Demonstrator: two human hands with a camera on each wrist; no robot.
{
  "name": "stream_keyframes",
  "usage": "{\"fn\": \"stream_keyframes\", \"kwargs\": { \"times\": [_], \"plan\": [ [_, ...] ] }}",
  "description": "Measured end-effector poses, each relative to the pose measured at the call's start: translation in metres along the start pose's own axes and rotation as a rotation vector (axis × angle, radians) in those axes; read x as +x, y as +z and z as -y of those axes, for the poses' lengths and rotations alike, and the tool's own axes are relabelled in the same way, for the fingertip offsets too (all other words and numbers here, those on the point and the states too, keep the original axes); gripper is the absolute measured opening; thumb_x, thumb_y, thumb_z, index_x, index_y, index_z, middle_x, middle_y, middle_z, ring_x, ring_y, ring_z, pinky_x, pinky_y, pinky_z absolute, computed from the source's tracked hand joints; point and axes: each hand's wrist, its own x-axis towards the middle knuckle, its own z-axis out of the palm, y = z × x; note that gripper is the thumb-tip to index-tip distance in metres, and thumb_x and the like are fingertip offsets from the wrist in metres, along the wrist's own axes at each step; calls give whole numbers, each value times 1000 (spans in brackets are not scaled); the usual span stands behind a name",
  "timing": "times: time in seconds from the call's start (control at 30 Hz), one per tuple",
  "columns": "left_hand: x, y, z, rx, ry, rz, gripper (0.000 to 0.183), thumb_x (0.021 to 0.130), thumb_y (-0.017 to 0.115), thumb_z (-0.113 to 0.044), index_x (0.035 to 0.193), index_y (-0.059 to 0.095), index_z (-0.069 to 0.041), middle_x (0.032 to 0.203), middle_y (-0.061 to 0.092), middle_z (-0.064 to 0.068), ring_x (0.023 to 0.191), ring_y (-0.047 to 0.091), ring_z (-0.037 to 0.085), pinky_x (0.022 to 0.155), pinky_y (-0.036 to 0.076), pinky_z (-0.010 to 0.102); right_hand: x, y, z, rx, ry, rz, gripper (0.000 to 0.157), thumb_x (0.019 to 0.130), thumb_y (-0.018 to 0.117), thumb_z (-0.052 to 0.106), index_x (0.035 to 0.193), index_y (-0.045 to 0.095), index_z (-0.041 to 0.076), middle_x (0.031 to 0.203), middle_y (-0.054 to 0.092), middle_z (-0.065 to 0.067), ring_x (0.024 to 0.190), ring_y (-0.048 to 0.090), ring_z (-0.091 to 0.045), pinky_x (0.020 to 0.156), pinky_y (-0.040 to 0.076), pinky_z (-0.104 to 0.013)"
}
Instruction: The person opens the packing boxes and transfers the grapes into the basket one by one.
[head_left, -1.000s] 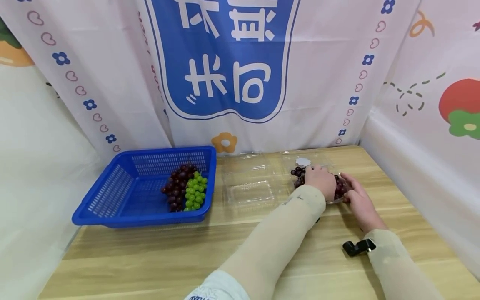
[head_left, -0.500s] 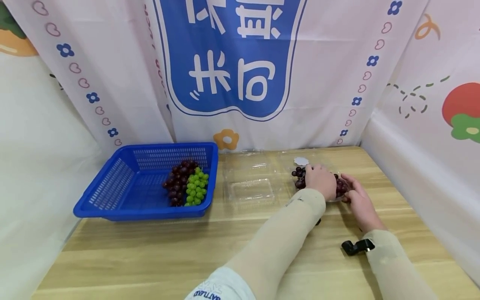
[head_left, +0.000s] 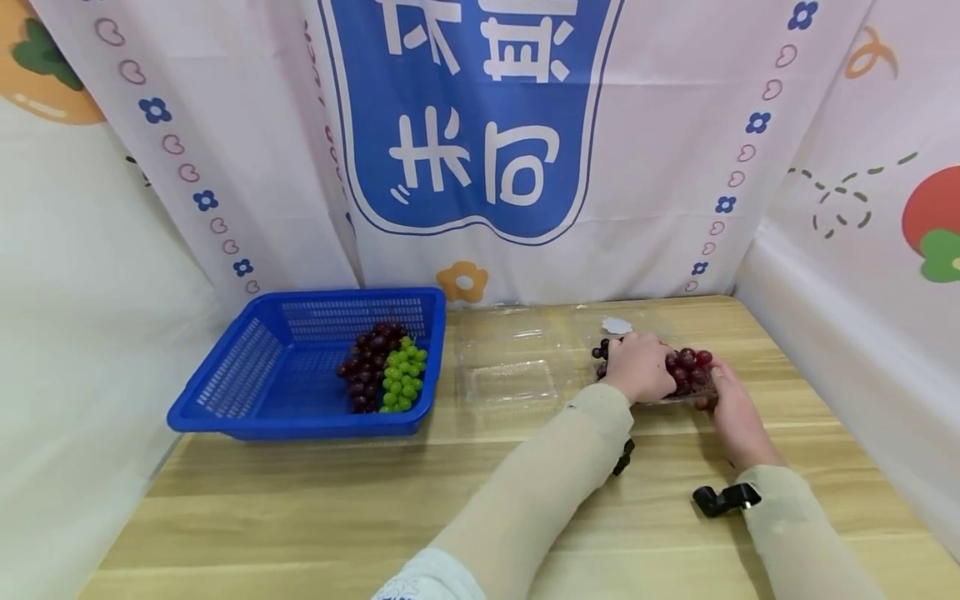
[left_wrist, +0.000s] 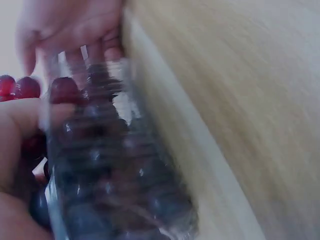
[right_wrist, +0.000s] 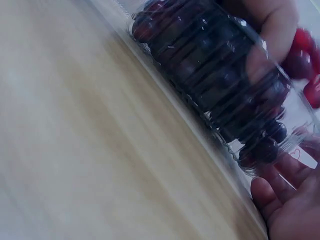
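A clear plastic box (right_wrist: 225, 75) filled with dark red grapes (head_left: 688, 372) is at the right rear of the table in the head view. My left hand (head_left: 640, 367) reaches over its rim and grips the grapes from above. One digit shows inside through the ribbed wall in both wrist views; other fingertips are hidden. At the box's right end is my right hand (head_left: 738, 417), its palm facing the box and fingers extended against that end. Red grapes rise above the rim between the hands. Behind them, the box's clear lid (head_left: 656, 321) lies open with a white label (head_left: 617, 326).
A second clear box (head_left: 510, 381) lies open in the middle. On the left stands a blue basket (head_left: 300, 425) holding a red bunch (head_left: 369, 367) and a green bunch of grapes (head_left: 403, 375). Printed cloth (head_left: 652, 167) hangs behind the wooden tabletop (head_left: 337, 508).
The right hand has shifted slightly outward and down along the box's right end, and more red grapes show between the hands. The left hand has moved slightly left relative to the box.
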Motion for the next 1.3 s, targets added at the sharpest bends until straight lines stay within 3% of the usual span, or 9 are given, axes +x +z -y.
{"fn": "stream_keyframes", "kwargs": {
  "times": [0.13, 0.27, 0.33, 0.57, 0.87, 1.0, 1.1, 1.23, 1.3],
  "plan": [
    [-7, -6, 13, -375, 19, -21, 38, 80, 81, -32, 117, 74, -35, 122, 66, -17, 108, 58, 8, 90, 42, 30, 0, -1, -1, -49, 1, -2, 56, 112, 14, 33, 158, 27, 4, 153, 36, -24, 104, 53, -17, 81, 46, -25],
    [-11, -10, 24, -777, -29, 19, 37, 77, 85, -22, 113, 75, -25, 109, 70, -11, 98, 62, 7, 90, 48, 28, 0, 2, 1, -15, -31, 8, 52, 112, 20, 26, 160, 26, 4, 157, 34, -25, 111, 49, -16, 81, 48, -21],
    [-12, -13, 28, -915, -56, 29, 36, 78, 85, -17, 112, 75, -22, 107, 70, -10, 96, 62, 7, 89, 49, 29, 1, 2, 3, -16, -31, 7, 52, 112, 21, 24, 160, 25, 4, 157, 34, -26, 106, 51, -17, 80, 48, -21],
    [-15, -29, 40, -1199, -142, -11, 41, 79, 84, -10, 118, 73, -19, 108, 70, -11, 102, 63, 7, 100, 46, 32, 1, 2, 7, -23, -8, 7, 51, 111, 22, 21, 160, 25, 6, 156, 35, -25, 98, 52, -21, 81, 46, -25],
    [-19, -39, 51, -1383, -116, -7, 43, 81, 82, -6, 121, 72, -17, 109, 71, -11, 105, 63, 6, 105, 42, 34, 3, 1, 8, 0, 9, 29, 52, 111, 22, 18, 161, 22, 6, 157, 33, -26, 94, 51, -23, 78, 49, -26],
    [-22, -39, 56, -1493, -129, -2, 40, 83, 79, -5, 120, 72, -18, 109, 71, -10, 104, 64, 8, 104, 44, 35, 2, 1, 7, 15, 9, 37, 53, 110, 21, 16, 161, 20, 6, 159, 30, -26, 113, 48, -32, 80, 48, -23],
    [-24, -39, 59, -1658, -120, -1, 35, 85, 74, -4, 118, 71, -14, 113, 71, -4, 107, 65, 13, 104, 45, 38, 0, 1, 7, 22, -5, 40, 54, 108, 20, 12, 161, 19, 4, 159, 29, -27, 132, 40, -40, 83, 47, -20],
    [-26, -46, 63, -1892, -71, -26, 16, 89, 69, -5, 105, 67, -10, 111, 66, 0, 106, 62, 16, 105, 43, 36, 0, 1, 7, 9, -12, 45, 55, 106, 20, 8, 162, 18, 4, 160, 28, -27, 137, 37, -48, 84, 46, -20],
    [-26, -53, 65, -1952, -28, -36, 7, 92, 66, -5, 95, 64, -11, 105, 63, -1, 102, 60, 15, 102, 42, 33, 1, 1, 7, 1, -12, 43, 56, 106, 21, 8, 162, 18, 4, 159, 28, -27, 136, 39, -48, 84, 46, -20]
  ]
}}
